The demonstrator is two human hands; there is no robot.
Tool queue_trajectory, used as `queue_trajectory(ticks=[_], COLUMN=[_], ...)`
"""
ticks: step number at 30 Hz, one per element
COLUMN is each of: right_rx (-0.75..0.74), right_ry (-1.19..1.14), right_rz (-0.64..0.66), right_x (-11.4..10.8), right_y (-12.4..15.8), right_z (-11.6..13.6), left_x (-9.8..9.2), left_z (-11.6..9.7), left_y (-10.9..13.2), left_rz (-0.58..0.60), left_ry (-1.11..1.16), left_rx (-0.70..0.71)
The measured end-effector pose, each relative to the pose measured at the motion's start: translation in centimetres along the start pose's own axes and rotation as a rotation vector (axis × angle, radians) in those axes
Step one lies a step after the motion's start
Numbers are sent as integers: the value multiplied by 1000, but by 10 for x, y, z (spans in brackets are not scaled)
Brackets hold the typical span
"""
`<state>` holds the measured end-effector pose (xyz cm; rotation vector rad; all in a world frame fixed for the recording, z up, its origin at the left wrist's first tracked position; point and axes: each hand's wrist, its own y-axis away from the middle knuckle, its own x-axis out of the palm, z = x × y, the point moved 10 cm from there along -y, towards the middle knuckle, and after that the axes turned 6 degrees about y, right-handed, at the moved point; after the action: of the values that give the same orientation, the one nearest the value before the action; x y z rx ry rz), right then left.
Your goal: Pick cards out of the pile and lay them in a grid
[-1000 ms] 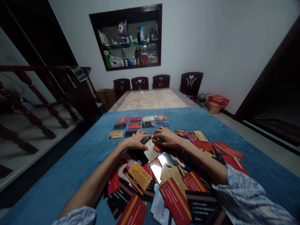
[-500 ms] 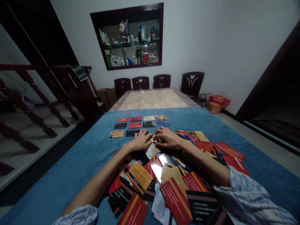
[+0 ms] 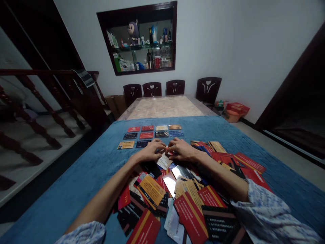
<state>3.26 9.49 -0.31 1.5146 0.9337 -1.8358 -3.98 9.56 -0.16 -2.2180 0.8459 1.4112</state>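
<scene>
**Blue cloth [image 3: 63, 189] over the near half of the table [image 3: 165, 106], and it's covered in cards**

So the room's pretty dim: dark wooden chairs [image 3: 214, 86] along the far end, and a wall niche [image 3: 137, 10] behind them with a purple plush toy [image 3: 133, 33] on its upper shelf.

Down on the cloth, both hands are close together, fingers curled inward and tips nearly meeting. Left hand [image 3: 152, 151] and right hand [image 3: 181, 150] sit over the far edge of a pale card [image 3: 164, 162], which lies between them and sticks out toward the person. The gap between the hands is narrow, but honestly I can't tell if either one is pinching a card, since the fingers hide it.

Just beyond the left hand is a dark navy card [image 3: 143, 144], next to a yellow card [image 3: 126, 145]. Past those, two neat rows of four, mostly reds and darks, with a blue card [image 3: 176, 134] ending the nearer row.

Closer in, a messy pile [image 3: 189, 217] overlaps every which way under and around the forearms.
</scene>
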Motion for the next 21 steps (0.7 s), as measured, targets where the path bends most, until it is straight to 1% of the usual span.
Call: queue_trajectory(ticks=[4,7,13,21], right_rx=[-2,-5,-7,-26], right_ry=[-2,-5,11,27], right_rz=[-22,-23,-24,41], right_x=[2,3,-1,-3], right_y=[1,1,3,6], right_z=[-9,-12,-8,2], left_x=[3,4,3,4], left_z=[-1,-4,-8,-9], left_y=[4,5,3,3], left_rz=[76,101,96,89], left_ry=[53,58,-19,-19], left_rx=[31,34,19,60])
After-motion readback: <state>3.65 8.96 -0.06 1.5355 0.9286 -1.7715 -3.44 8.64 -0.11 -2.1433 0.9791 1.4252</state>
